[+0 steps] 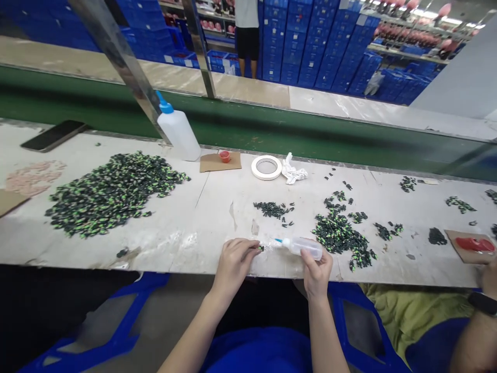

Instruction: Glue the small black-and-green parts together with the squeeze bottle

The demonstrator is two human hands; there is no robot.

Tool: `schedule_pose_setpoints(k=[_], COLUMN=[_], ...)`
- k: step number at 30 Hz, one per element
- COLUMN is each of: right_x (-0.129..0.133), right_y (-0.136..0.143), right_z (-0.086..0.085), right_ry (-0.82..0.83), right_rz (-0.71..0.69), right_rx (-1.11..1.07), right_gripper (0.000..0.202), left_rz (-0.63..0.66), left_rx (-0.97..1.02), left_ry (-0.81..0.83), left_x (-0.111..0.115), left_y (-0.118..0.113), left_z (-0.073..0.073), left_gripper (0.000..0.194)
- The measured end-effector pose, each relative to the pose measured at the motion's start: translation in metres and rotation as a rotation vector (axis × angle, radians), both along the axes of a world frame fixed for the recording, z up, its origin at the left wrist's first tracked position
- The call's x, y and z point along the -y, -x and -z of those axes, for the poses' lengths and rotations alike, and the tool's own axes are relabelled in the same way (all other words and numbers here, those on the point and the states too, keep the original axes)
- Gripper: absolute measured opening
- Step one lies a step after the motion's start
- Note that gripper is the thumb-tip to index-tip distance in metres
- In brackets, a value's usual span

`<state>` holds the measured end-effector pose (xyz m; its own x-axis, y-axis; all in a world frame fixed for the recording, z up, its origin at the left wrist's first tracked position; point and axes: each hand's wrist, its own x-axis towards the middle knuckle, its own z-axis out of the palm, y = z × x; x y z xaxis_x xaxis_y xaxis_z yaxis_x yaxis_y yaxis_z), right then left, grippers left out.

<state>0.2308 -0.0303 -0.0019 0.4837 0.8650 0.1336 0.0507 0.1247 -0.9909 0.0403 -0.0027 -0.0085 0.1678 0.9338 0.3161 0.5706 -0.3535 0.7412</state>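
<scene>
My left hand (236, 260) pinches a tiny dark piece with bright green on it (261, 248), low over the near edge of the bench. In my right hand (319, 269) lies a small clear squeeze bottle (305, 246), tilted sideways, its blue nozzle tip pointing left toward that piece with a short gap between. Just beyond my hands is a little pile of plain dark pieces (271, 209). Right of the bottle spreads a larger heap of black-and-green pieces (341, 235). What the small pieces are I cannot make out.
A big black-and-green heap (112, 194) covers the left bench, near pink pieces (34, 177) and a phone (54, 135). At the back stand a large white bottle (179, 133), a red cup (224, 156) on cardboard, a tape roll (266, 168) and crumpled tissue (293, 170). A co-worker's hand (490, 280) is far right.
</scene>
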Motion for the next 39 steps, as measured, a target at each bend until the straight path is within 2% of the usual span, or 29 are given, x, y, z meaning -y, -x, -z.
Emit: schedule_pose_setpoints(k=[5, 14, 21, 31, 39], right_x=[-0.003, -0.002, -0.003, -0.004, -0.005], right_y=[0.01, 0.013, 0.014, 0.015, 0.016], right_z=[-0.004, -0.006, -0.005, -0.009, -0.01], right_ry=[0.104, 0.174, 0.178, 0.191, 0.174], right_rz=[0.044, -0.018, -0.043, 0.013, -0.024], right_rx=[0.107, 0.253, 0.245, 0.217, 0.222], right_gripper=[0.034, 0.036, 0.035, 0.038, 0.037], left_rz=[-0.063, -0.081, -0.077, -0.092, -0.102], left_rx=[0.029, 0.047, 0.053, 0.089, 0.107], left_ry=[0.03, 0.059, 0.048, 0.02, -0.003], left_x=[0.001, 0.002, 0.002, 0.0, 0.0], left_y=[-0.003, -0.004, -0.003, -0.003, -0.003], left_z=[0.0, -0.002, 0.001, 0.003, 0.006], left_gripper=[0.006, 0.006, 0.006, 0.003, 0.003])
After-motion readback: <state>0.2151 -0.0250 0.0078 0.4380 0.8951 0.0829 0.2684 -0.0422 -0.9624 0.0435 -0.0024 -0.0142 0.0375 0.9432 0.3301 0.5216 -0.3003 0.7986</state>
